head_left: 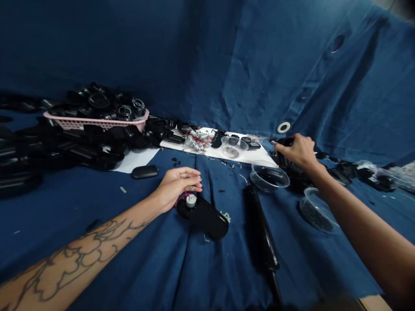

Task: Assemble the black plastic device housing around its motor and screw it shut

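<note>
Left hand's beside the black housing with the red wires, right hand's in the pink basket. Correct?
Not quite: the right hand isn't in the pink basket. The head view shows it at the black parts on the right, with the basket over on the left. The left hand is beside the black housing with the red wires, as you said.

Blue cloth [145, 276] covered the work surface, and a creased blue curtain [194, 56] rose behind it. At the left, a pink basket [97, 125] stood heaped with black plastic parts [99, 101]; white paper [138, 160] lay to its lower right. A clear tub [243, 146] rested on a white board [264, 158] at centre rear. A pale ring [284, 127] showed against the curtain, and clear plastic wrapping [403, 175] lay far right.
</note>
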A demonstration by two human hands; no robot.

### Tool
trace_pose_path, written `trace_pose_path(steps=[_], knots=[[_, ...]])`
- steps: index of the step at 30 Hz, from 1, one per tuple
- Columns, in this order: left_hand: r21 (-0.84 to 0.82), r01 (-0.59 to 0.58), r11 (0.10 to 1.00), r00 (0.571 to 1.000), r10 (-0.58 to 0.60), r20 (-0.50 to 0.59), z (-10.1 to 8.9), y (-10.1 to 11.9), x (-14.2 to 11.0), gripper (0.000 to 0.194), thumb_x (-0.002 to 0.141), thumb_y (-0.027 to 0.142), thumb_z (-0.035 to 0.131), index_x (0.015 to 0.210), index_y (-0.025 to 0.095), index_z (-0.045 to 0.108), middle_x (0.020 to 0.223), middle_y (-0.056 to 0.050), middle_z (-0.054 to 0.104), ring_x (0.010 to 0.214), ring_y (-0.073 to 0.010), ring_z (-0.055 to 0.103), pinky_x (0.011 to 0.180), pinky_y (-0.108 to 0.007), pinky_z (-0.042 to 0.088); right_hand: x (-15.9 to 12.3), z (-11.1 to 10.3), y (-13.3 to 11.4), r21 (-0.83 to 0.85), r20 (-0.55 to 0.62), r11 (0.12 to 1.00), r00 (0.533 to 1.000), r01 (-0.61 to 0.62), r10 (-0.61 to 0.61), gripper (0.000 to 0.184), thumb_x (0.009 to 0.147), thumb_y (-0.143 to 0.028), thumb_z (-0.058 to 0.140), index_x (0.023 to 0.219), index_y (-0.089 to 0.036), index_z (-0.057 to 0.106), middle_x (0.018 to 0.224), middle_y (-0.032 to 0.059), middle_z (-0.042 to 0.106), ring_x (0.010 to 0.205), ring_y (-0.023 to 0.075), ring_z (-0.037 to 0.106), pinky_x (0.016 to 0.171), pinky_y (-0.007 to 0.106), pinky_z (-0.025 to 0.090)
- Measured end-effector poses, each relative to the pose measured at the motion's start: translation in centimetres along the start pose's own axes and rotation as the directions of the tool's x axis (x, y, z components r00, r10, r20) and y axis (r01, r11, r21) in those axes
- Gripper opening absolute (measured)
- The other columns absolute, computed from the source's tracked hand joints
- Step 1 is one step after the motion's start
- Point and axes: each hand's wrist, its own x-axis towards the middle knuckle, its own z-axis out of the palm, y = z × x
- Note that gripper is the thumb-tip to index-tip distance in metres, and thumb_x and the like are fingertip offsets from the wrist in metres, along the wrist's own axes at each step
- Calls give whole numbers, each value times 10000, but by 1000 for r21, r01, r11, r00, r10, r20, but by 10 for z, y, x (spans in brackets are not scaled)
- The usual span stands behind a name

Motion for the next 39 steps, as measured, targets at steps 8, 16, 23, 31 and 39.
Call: trace_pose_path(steps=[8,16,23,31,39], knots=[[-8,6,1000,1000,-6,6,2,1,-1,251,742,132,882,949,97,745,876,-104,762,785,-211,777,816,-336,664,-55,-30,-151,593,-94,792,989,146,-113,415,945,-579,599,1088,-191,568,1011,117,691,881,270,659,809,390,507],[-38,-53,998,996,50,-77,5,-3,-2,204,787,129,825,964,102,727,846,-71,753,756,-169,746,788,-313,642,-80,36,-226,757,275,653,911,-8,-308,664,708,-668,878,1019,-166,575,900,147,689,871,351,701,782,451,584],[-43,-53,998,987,45,-156,8,-5,-3,182,755,63,785,919,124,735,834,-61,768,715,-158,728,738,-293,618,-100,32,-198,849,528,308,665,-430,-528,722,791,-510,899,1330,-225,512,1143,79,728,990,245,751,819,390,678],[-17,-68,998,982,64,-179,9,-8,-2,179,745,43,780,905,119,752,837,-58,766,715,-147,723,721,-275,602,-124,29,-178,727,607,135,539,-673,-585,441,684,-225,939,1051,-145,708,1120,95,753,1069,207,732,1026,283,590],[3,-133,991,980,132,-151,7,-8,-3,269,801,147,829,1046,82,739,871,-96,790,772,-202,773,841,-369,650,-122,45,-170,755,602,0,693,-656,-397,491,628,-204,968,1033,-194,690,944,26,758,912,180,739,893,314,612]])
